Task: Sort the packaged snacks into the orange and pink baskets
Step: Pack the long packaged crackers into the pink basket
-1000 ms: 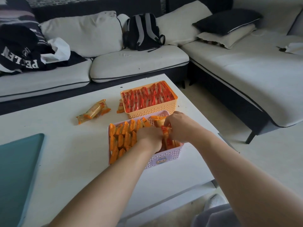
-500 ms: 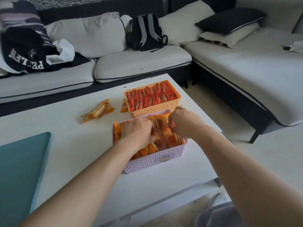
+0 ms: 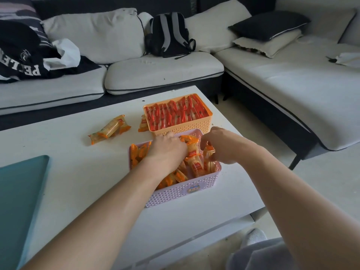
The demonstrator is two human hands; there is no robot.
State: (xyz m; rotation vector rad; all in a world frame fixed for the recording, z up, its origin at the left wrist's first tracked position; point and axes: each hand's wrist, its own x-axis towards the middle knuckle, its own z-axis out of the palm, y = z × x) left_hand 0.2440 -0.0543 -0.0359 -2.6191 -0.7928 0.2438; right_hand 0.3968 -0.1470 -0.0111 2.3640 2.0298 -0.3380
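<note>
A pink basket (image 3: 181, 193) on the white table holds several orange snack packets (image 3: 195, 166). Both my hands are inside it. My left hand (image 3: 167, 151) lies palm down over the packets at the basket's left and middle. My right hand (image 3: 222, 147) is curled over the packets at the right side, fingers closed among them. Just behind stands the orange basket (image 3: 181, 129), filled with upright red packets (image 3: 175, 114). Two orange packets (image 3: 109, 129) lie loose on the table to the left, and another (image 3: 143, 124) leans against the orange basket's left wall.
The white table (image 3: 78, 182) has its near edge just below the pink basket. A teal board (image 3: 17, 201) covers the table's left. A pale sofa with a black backpack (image 3: 169, 36), cushions and dark clothing runs behind and to the right.
My left hand has slid from the basket's left toward its middle and back. The right hand stays over the right side. The packets in the pink basket look more jumbled.
</note>
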